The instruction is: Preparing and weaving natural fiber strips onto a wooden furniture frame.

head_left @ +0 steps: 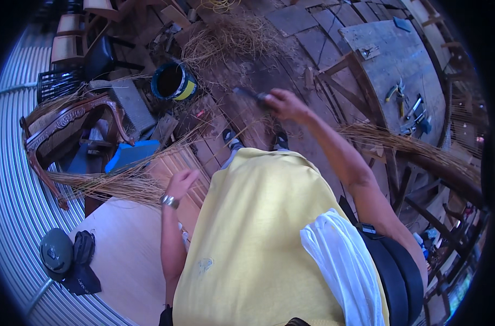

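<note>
Head view: right of the bucket's rim (pixel 155 86), across floorboards (pixel 256 129), right hand (pixel 287 105) grips dark tool (pixel 249 94); below the rim, left hand (pixel 183 183) curls loosely.

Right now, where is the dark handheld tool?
The dark tool is in the person's right hand, upper middle of the head view, right of the bucket and below the strand pile.

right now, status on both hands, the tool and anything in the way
Right hand gripping dark tool. Left hand seemingly empty. Loose strands litter floor ahead.
</note>
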`<state>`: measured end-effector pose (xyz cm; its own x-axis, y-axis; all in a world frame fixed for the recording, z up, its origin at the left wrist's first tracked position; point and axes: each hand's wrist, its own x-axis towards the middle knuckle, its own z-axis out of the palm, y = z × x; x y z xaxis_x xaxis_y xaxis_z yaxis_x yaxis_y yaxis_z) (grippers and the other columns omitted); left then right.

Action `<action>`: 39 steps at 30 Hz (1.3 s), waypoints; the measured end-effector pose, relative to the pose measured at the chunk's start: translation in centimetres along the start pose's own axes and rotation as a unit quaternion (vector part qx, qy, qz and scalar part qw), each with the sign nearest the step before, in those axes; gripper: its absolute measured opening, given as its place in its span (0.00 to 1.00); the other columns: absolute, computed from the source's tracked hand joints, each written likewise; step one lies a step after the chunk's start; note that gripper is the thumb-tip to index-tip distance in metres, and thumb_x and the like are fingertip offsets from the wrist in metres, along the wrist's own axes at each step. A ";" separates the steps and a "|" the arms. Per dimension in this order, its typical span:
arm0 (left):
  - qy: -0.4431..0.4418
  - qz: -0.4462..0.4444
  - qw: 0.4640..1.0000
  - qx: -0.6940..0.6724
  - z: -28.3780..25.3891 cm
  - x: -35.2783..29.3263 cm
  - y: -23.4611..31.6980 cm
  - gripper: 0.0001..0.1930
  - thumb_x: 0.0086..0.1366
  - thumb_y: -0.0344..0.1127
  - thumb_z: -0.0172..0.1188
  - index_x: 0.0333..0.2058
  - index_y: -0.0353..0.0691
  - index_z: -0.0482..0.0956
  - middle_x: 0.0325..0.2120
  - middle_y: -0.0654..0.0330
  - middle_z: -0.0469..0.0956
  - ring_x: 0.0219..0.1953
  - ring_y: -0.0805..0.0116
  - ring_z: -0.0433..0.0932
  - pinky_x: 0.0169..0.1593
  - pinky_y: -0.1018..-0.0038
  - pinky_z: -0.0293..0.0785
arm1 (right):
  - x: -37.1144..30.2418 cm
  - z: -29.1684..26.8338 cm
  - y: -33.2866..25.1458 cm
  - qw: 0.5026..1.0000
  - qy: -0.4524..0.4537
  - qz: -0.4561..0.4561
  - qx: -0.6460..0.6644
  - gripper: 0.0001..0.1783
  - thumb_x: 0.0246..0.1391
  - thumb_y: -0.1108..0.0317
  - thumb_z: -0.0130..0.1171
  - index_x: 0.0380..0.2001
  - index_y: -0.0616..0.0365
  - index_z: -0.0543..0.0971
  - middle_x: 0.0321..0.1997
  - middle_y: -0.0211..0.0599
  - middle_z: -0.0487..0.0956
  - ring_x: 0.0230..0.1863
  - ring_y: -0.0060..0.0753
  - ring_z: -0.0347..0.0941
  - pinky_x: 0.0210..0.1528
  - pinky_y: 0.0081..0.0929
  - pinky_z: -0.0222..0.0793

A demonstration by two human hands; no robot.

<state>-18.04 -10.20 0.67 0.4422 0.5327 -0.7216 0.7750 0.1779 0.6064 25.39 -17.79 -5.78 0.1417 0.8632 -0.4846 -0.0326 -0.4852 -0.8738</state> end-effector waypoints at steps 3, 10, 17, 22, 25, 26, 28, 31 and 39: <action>0.064 -0.068 0.995 0.046 -4.3 -5.1 -7.8 0.21 0.60 0.52 0.63 0.22 0.39 0.77 0.13 0.71 0.67 0.18 0.81 0.64 0.22 0.78 0.59 | 0.6 -7.5 2.5 0.995 0.086 0.045 0.022 0.14 0.64 0.55 0.52 0.36 0.55 0.74 0.18 0.24 0.69 0.15 0.14 0.62 0.15 0.16 0.55; 0.216 -0.125 0.968 -0.022 -9.2 -13.7 -11.7 0.16 0.60 0.47 0.65 0.23 0.40 0.77 0.15 0.71 0.69 0.18 0.83 0.61 0.22 0.81 0.56 | 0.5 -17.3 6.5 0.984 0.157 0.080 -0.034 0.14 0.64 0.56 0.51 0.37 0.56 0.75 0.15 0.28 0.69 0.10 0.20 0.60 0.12 0.20 0.53; 0.449 0.006 0.893 0.033 -10.2 -11.5 -6.3 0.14 0.63 0.43 0.63 0.31 0.35 0.79 0.22 0.69 0.73 0.26 0.81 0.67 0.32 0.81 0.64 | -0.3 -12.3 6.7 0.982 0.154 0.105 -0.034 0.14 0.64 0.55 0.50 0.31 0.55 0.70 0.16 0.27 0.67 0.10 0.18 0.59 0.11 0.19 0.51; 0.520 0.256 0.808 0.111 -11.0 -4.9 8.1 0.14 0.61 0.40 0.63 0.37 0.34 0.80 0.35 0.57 0.79 0.37 0.65 0.76 0.43 0.71 0.72 | -2.6 -6.1 5.3 0.904 0.102 0.197 0.365 0.14 0.66 0.54 0.47 0.34 0.52 0.70 0.19 0.26 0.68 0.13 0.17 0.58 0.14 0.19 0.52; 0.510 0.322 0.770 0.207 -7.7 0.6 15.7 0.20 0.59 0.40 0.65 0.46 0.34 0.76 0.50 0.49 0.73 0.52 0.53 0.72 0.56 0.62 0.67 | -4.6 -2.3 3.2 0.842 0.026 0.190 0.504 0.14 0.66 0.52 0.45 0.35 0.50 0.69 0.21 0.26 0.69 0.15 0.16 0.57 0.17 0.17 0.54; 0.529 0.307 0.750 0.250 -5.2 2.2 17.5 0.26 0.58 0.42 0.65 0.51 0.35 0.72 0.54 0.47 0.68 0.56 0.50 0.67 0.59 0.61 0.64 | -5.2 -1.2 2.9 0.840 0.032 0.186 0.509 0.14 0.66 0.52 0.45 0.35 0.50 0.69 0.21 0.26 0.69 0.15 0.16 0.57 0.17 0.17 0.54; 0.513 0.333 0.751 0.250 0.6 5.0 19.1 0.37 0.56 0.46 0.67 0.59 0.34 0.62 0.60 0.42 0.59 0.62 0.46 0.61 0.62 0.58 0.59 | -5.6 0.5 2.2 0.813 0.019 0.156 0.561 0.15 0.66 0.51 0.45 0.34 0.51 0.69 0.21 0.26 0.69 0.15 0.16 0.56 0.18 0.16 0.54; 0.288 0.365 0.868 0.172 9.4 8.1 16.6 0.43 0.55 0.47 0.67 0.62 0.31 0.56 0.61 0.38 0.57 0.62 0.44 0.60 0.63 0.58 0.58 | -5.0 2.2 2.4 0.758 -0.015 0.116 0.642 0.15 0.66 0.51 0.44 0.35 0.51 0.70 0.21 0.26 0.70 0.15 0.16 0.56 0.19 0.16 0.55; 0.059 0.224 0.973 0.016 11.6 7.7 7.8 0.14 0.67 0.39 0.55 0.46 0.37 0.78 0.29 0.58 0.81 0.32 0.69 0.78 0.36 0.72 0.73 | -2.1 -0.8 -0.4 0.719 0.041 0.089 0.688 0.16 0.67 0.52 0.42 0.39 0.54 0.67 0.24 0.28 0.70 0.18 0.15 0.62 0.19 0.16 0.60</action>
<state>-3.33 -14.34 -4.05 0.6857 0.6416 -0.3437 0.5316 -0.1190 0.8386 25.88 -19.53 -4.41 0.0695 0.7663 -0.6388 -0.9975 0.0593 -0.0374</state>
